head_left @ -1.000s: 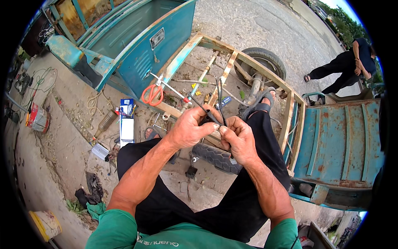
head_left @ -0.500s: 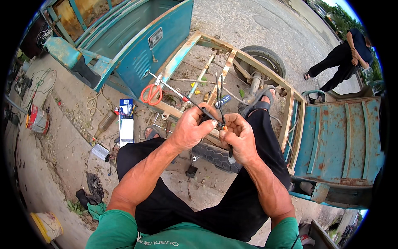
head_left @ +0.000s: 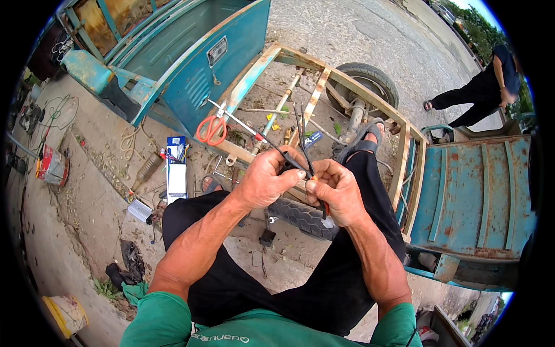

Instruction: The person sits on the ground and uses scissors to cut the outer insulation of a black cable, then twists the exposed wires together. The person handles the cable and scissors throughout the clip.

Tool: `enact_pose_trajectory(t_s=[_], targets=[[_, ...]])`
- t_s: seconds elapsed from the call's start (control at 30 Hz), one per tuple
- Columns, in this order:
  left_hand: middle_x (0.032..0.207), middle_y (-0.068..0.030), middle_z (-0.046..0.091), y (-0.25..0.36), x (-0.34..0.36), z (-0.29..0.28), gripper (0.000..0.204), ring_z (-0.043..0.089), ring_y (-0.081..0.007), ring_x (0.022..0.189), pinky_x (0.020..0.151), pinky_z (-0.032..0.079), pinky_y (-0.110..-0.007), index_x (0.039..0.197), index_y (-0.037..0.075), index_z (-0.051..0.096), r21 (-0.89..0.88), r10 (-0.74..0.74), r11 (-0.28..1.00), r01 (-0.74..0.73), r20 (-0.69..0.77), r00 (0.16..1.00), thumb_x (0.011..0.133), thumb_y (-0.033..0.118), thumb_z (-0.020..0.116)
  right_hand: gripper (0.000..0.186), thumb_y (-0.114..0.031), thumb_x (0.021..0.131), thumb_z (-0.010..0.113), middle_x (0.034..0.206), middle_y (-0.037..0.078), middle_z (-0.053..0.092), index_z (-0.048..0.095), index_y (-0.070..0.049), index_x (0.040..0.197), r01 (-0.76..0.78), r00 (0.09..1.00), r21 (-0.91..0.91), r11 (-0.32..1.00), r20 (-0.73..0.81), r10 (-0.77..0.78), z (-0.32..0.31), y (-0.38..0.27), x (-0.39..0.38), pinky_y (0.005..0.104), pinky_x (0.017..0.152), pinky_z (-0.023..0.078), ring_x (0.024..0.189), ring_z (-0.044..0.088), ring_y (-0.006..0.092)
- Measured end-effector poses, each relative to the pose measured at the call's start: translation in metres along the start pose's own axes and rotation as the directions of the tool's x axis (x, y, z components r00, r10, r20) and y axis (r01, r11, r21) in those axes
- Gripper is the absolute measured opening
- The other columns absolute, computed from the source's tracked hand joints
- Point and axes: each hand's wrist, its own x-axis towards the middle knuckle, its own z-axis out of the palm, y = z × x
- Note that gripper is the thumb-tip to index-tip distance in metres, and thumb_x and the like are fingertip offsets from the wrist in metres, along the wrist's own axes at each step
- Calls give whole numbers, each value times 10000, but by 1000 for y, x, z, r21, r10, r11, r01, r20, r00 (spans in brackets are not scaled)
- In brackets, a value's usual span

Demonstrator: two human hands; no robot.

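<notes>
My left hand (head_left: 270, 178) is closed on a black cable (head_left: 278, 149), its thumb pressed toward the right hand. Close beside it, my right hand (head_left: 336, 189) pinches thin black wires (head_left: 301, 128) between thumb and fingers. The loose ends of these wires stick up above the hands. A bit of orange shows at the right fingertips, and more wire hangs below them; the join between cable and wires is mostly hidden by my fingers. To the left, orange-handled scissors (head_left: 211, 129) rest on the metal frame.
Around my legs stands a rusty vehicle frame (head_left: 317, 98) with a wheel (head_left: 370, 84) at its far side. A teal panel (head_left: 196, 75) rises at the left, a rusty teal bed (head_left: 474, 196) lies right. A blue-and-white box (head_left: 177, 173) sits on the ground. Another person (head_left: 483, 87) stands at far right.
The upright wire ends have swung slightly left. My right hand has turned a little, showing more orange below it. The other person's arms have shifted.
</notes>
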Motion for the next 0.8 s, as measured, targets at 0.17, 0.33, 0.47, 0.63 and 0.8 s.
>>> enact_pose_trajectory(t_s=[0.17, 0.33, 0.47, 0.63, 0.8], targets=[[729, 19, 546, -3, 1, 5, 156, 461, -32, 575, 490, 372, -201, 993, 34, 559, -10, 13, 1000, -14, -32, 999, 871, 89, 639, 190, -78, 855, 665, 752, 25, 596, 571, 29, 981, 4, 998, -109, 994, -61, -11, 2, -2, 3, 226, 560, 446, 614, 547, 65], [731, 11, 541, -8, 1, 3, 145, 442, -32, 552, 476, 349, -204, 989, 32, 550, -84, -10, 996, 10, -3, 1000, 867, 51, 627, 140, -96, 854, 616, 702, 14, 562, 554, 23, 894, 116, 982, -328, 937, -105, -159, 10, -1, 3, 251, 505, 401, 569, 513, 62], [744, 6, 545, -9, -1, -1, 133, 436, -29, 541, 465, 330, -196, 982, 34, 564, -191, 4, 982, 7, 57, 998, 865, 21, 627, 169, -147, 870, 578, 697, 22, 548, 539, 13, 834, -43, 998, -282, 958, 21, 51, 2, -15, 3, 255, 484, 362, 545, 488, 78], [749, 5, 549, -3, 0, -6, 138, 440, -32, 543, 467, 338, -197, 992, 38, 590, -208, 24, 978, -10, 64, 998, 870, 36, 657, 175, -156, 876, 566, 670, 25, 495, 514, -21, 778, -136, 985, 17, 991, 113, 133, -3, -13, 4, 253, 463, 308, 512, 427, 95], [832, -17, 575, 0, 5, -8, 141, 464, -43, 578, 481, 359, -200, 987, 47, 608, -121, 180, 978, -170, 81, 980, 869, 64, 683, 177, -148, 880, 562, 654, 8, 447, 477, -54, 757, -218, 968, 89, 972, 150, 203, -5, -15, 4, 234, 453, 298, 497, 386, 83]])
